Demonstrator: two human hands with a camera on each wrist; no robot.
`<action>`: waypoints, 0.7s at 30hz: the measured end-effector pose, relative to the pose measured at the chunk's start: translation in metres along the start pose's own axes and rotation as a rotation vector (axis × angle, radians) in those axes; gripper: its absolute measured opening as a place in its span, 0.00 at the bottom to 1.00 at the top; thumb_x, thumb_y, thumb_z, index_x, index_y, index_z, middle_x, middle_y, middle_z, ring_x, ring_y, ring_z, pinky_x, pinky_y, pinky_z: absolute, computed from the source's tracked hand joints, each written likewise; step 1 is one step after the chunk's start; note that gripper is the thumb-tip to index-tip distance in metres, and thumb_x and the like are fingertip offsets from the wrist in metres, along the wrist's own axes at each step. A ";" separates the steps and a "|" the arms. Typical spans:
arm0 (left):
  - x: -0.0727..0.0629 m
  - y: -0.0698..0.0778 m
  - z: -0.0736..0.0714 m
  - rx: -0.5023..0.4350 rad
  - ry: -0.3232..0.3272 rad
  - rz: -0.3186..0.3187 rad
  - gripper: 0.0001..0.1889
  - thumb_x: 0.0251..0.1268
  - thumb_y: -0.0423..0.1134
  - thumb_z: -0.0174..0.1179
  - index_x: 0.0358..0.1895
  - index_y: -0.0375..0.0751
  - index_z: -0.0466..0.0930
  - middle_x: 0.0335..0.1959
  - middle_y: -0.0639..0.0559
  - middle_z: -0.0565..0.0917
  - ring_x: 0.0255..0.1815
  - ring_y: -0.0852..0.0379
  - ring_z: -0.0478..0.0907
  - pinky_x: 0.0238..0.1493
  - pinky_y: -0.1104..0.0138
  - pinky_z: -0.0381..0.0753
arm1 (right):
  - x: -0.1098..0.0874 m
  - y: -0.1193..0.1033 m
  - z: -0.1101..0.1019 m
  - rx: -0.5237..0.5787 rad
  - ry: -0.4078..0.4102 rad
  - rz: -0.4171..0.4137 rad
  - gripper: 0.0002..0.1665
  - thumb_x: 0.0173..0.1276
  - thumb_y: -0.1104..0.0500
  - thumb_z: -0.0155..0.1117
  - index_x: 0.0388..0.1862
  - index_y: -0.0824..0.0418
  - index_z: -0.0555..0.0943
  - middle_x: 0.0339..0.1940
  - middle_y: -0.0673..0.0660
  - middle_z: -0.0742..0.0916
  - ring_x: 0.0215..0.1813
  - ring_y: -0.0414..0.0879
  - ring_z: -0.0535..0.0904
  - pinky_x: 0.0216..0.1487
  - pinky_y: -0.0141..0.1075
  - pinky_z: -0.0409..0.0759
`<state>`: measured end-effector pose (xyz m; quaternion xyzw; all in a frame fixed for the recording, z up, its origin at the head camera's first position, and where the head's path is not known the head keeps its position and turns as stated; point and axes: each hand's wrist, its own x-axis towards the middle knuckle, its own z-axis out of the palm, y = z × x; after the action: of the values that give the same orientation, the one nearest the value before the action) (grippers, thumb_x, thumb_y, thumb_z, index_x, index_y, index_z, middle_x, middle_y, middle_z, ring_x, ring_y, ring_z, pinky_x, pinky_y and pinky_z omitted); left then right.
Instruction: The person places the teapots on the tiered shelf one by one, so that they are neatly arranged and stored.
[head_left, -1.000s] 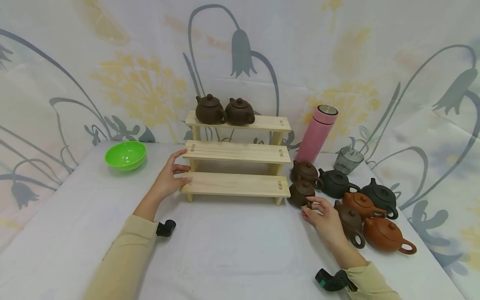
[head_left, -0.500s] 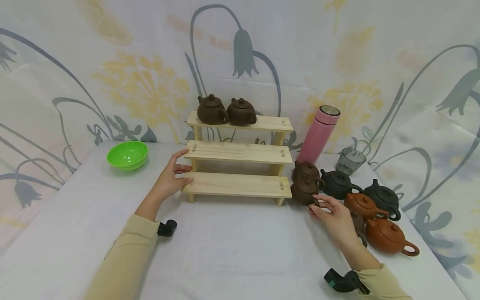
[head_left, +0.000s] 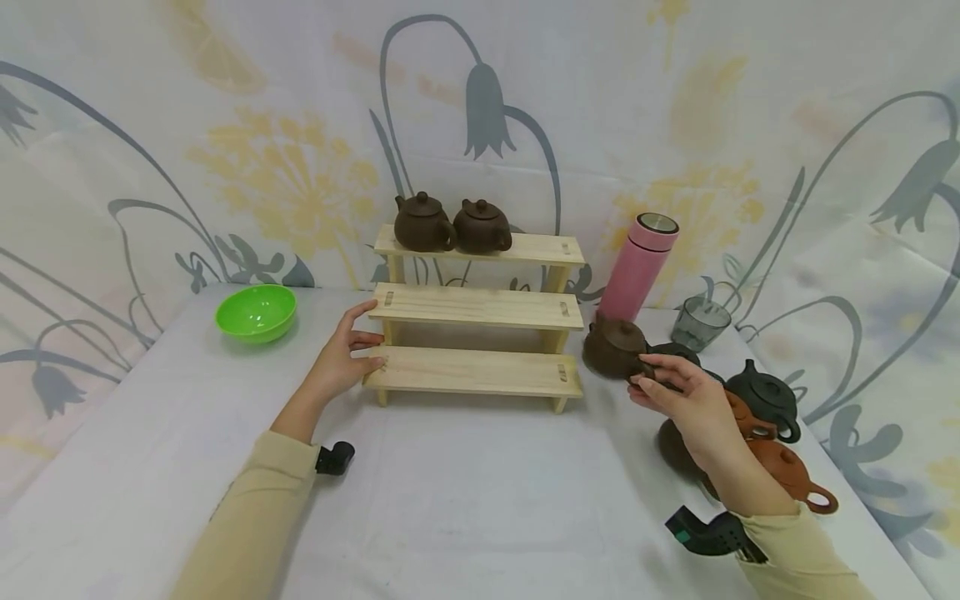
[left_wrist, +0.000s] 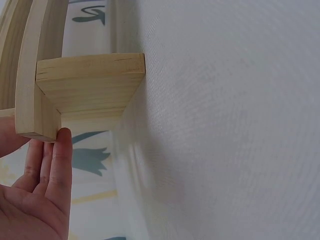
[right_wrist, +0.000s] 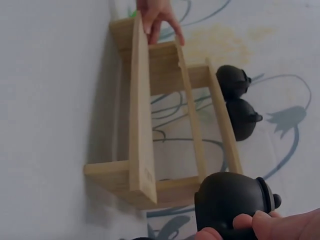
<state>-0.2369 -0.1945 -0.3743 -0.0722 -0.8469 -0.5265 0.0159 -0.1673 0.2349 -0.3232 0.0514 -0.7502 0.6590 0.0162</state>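
My right hand (head_left: 693, 412) pinches the handle of a small dark brown teapot (head_left: 615, 348) beside the right end of a three-tier wooden stand (head_left: 480, 368). In the right wrist view the teapot (right_wrist: 227, 200) hangs in front of the stand's near end, thumb and fingers at its handle. My left hand (head_left: 337, 362) touches the stand's left end, thumb at the lowest board and a finger reaching to the middle one. Its fingertips meet the wood in the left wrist view, fairly straight. Two brown teapots (head_left: 422, 223) sit on the top board at the left.
Right of the stand are a pink flask (head_left: 633, 271), a glass cup (head_left: 700, 323), and several teapots, among them a black one (head_left: 763, 393) and an orange-brown one (head_left: 787, 471), partly behind my right arm. A green bowl (head_left: 257, 314) stands at the left.
My right hand has moved right and upward with the teapot, which now covers the brown teapot behind it. The left hand and the stand look still.
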 end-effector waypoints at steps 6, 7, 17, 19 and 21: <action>0.000 0.001 0.000 0.006 0.001 -0.015 0.44 0.57 0.21 0.59 0.73 0.52 0.47 0.52 0.31 0.74 0.58 0.35 0.68 0.55 0.48 0.69 | 0.010 -0.018 0.001 0.069 -0.047 -0.053 0.14 0.67 0.69 0.56 0.52 0.65 0.72 0.35 0.52 0.82 0.39 0.42 0.84 0.44 0.35 0.79; 0.000 0.001 0.000 0.002 0.001 -0.015 0.44 0.57 0.21 0.59 0.73 0.52 0.47 0.52 0.31 0.74 0.58 0.35 0.68 0.55 0.48 0.69 | 0.012 -0.021 0.001 0.074 -0.052 -0.053 0.14 0.67 0.68 0.56 0.51 0.63 0.72 0.35 0.52 0.82 0.38 0.42 0.84 0.44 0.35 0.79; 0.000 -0.001 -0.001 -0.005 0.006 -0.014 0.44 0.57 0.21 0.59 0.73 0.52 0.47 0.52 0.31 0.75 0.58 0.35 0.68 0.56 0.47 0.68 | 0.041 -0.045 0.005 -0.010 -0.074 -0.029 0.14 0.69 0.67 0.54 0.52 0.59 0.72 0.36 0.54 0.79 0.39 0.42 0.84 0.44 0.35 0.79; 0.000 -0.001 -0.001 -0.009 0.006 -0.011 0.44 0.57 0.21 0.59 0.73 0.52 0.47 0.51 0.31 0.75 0.58 0.35 0.68 0.56 0.48 0.68 | 0.047 -0.051 0.006 -0.008 -0.076 -0.020 0.14 0.69 0.67 0.54 0.52 0.60 0.71 0.37 0.54 0.78 0.39 0.41 0.83 0.45 0.34 0.79; 0.000 -0.001 -0.001 -0.015 0.005 -0.005 0.44 0.56 0.21 0.59 0.73 0.52 0.48 0.51 0.31 0.75 0.58 0.35 0.68 0.56 0.48 0.69 | 0.054 -0.056 0.008 0.016 -0.081 -0.019 0.14 0.69 0.67 0.53 0.53 0.61 0.70 0.38 0.54 0.78 0.39 0.41 0.83 0.45 0.34 0.79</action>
<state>-0.2373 -0.1956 -0.3751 -0.0687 -0.8431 -0.5331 0.0161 -0.2151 0.2170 -0.2642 0.0852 -0.7444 0.6622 -0.0083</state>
